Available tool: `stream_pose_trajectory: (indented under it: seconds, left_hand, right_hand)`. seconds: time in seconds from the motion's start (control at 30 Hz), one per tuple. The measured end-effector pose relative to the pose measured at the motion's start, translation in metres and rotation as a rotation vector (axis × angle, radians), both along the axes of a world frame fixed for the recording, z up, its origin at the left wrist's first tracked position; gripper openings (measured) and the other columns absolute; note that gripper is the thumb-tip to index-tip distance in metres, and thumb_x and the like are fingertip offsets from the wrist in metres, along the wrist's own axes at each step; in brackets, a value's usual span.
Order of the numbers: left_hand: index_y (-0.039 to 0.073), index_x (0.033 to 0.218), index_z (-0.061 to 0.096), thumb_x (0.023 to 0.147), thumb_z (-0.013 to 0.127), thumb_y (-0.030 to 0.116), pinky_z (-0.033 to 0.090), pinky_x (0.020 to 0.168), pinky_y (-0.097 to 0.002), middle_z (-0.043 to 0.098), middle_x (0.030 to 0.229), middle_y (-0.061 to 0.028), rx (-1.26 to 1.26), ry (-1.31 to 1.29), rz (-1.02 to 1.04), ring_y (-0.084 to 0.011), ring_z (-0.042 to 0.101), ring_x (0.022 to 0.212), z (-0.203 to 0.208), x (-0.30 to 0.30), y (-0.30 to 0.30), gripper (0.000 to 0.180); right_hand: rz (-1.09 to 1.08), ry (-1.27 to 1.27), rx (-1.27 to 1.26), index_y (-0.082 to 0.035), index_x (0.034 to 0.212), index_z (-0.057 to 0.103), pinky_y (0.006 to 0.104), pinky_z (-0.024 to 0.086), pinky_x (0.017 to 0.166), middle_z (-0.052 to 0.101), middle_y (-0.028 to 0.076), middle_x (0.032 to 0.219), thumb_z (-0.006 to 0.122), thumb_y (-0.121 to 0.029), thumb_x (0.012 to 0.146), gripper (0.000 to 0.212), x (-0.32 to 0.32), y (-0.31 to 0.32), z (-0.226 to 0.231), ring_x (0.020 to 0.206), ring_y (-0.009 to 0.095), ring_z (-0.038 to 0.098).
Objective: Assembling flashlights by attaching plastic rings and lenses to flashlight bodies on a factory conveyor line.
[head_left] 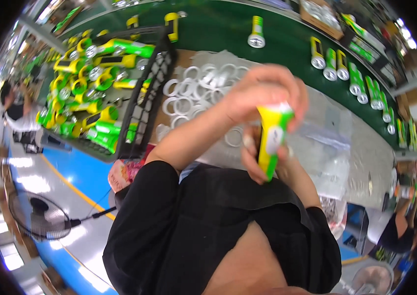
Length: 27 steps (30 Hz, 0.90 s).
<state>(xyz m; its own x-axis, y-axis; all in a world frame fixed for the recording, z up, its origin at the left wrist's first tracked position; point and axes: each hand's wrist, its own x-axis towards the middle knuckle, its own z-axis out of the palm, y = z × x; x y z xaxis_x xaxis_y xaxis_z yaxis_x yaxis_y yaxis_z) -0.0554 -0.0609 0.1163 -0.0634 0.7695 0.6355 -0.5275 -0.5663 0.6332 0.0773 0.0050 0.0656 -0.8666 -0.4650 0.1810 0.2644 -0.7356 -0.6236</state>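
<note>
A yellow and green flashlight (271,135) stands nearly upright in front of my chest, its wide head end at the top. My right hand (253,160) is closed round its lower body. From above, my left hand (267,91) curls over the head end, the fingers bent round its rim and somewhat blurred. Whether a ring or lens lies under that palm is hidden. Left of the hands, many white rings (184,105) lie spread on the table, and one loose ring (234,136) lies close by my right hand.
A black crate (142,105) heaped with yellow and green flashlights stands at the left. One flashlight (256,33) stands at the far side, and a row of flashlights (356,78) curves along the right. Clear plastic sheeting (324,135) covers the table. A fan (38,214) stands at lower left.
</note>
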Motion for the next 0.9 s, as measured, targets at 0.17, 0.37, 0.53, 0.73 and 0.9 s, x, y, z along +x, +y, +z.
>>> stream_pose_trajectory:
  seconds: [0.17, 0.37, 0.53, 0.73, 0.9]
  left_hand:
    - [0.002, 0.086, 0.060, 0.088, 0.061, 0.028, 0.052, 0.059, -0.0348, 0.061, 0.085, -0.0185, -0.085, 0.023, 0.216, -0.0263, 0.065, 0.071, -0.015, -0.005, 0.008, 0.026]
    - [-0.002, 0.087, 0.062, 0.084, 0.061, 0.022, 0.050, 0.056, -0.0328, 0.062, 0.083, -0.0192, -0.005, -0.093, -0.061, -0.0246, 0.063, 0.064, 0.000, 0.007, 0.013, 0.024]
    - [-0.001, 0.087, 0.059, 0.087, 0.056, 0.022, 0.049, 0.050, -0.0330, 0.059, 0.082, -0.0197, 0.072, 0.082, 0.162, -0.0235, 0.060, 0.058, -0.007, 0.010, 0.010, 0.023]
    - [-0.001, 0.084, 0.061, 0.089, 0.055, 0.020, 0.051, 0.055, -0.0327, 0.061, 0.084, -0.0191, -0.199, -0.028, 0.280, -0.0257, 0.061, 0.061, -0.007, 0.021, 0.013, 0.023]
    - [0.000, 0.112, 0.063, 0.101, 0.033, 0.054, 0.052, 0.081, -0.0361, 0.065, 0.101, -0.0151, -0.506, 0.373, 0.637, -0.0242, 0.064, 0.091, -0.011, 0.008, 0.014, 0.063]
  right_hand:
    - [-0.484, -0.172, 0.452, -0.004, 0.098, 0.055, 0.0271, 0.043, 0.046, 0.057, 0.007, 0.067, 0.074, -0.045, 0.081, 0.048, 0.019, 0.004, -0.008, 0.051, 0.015, 0.054]
    - [-0.148, -0.033, -0.063, -0.003, 0.102, 0.052, 0.0257, 0.044, 0.046, 0.056, 0.006, 0.066, 0.078, -0.049, 0.076, 0.058, 0.023, -0.004, -0.005, 0.051, 0.014, 0.054]
    - [-0.518, -0.111, 0.543, -0.005, 0.099, 0.053, 0.0258, 0.044, 0.050, 0.058, 0.004, 0.069, 0.074, -0.031, 0.080, 0.038, 0.035, 0.001, -0.004, 0.056, 0.013, 0.058]
    - [-0.355, -0.012, 0.181, -0.005, 0.096, 0.051, 0.0258, 0.040, 0.047, 0.055, 0.007, 0.068, 0.072, -0.032, 0.079, 0.039, 0.019, 0.013, -0.019, 0.050, 0.014, 0.051]
    - [-0.922, -0.038, 0.724, -0.002, 0.114, 0.053, 0.0314, 0.049, 0.066, 0.058, 0.006, 0.086, 0.062, -0.040, 0.091, 0.046, 0.012, 0.030, -0.027, 0.077, 0.016, 0.059]
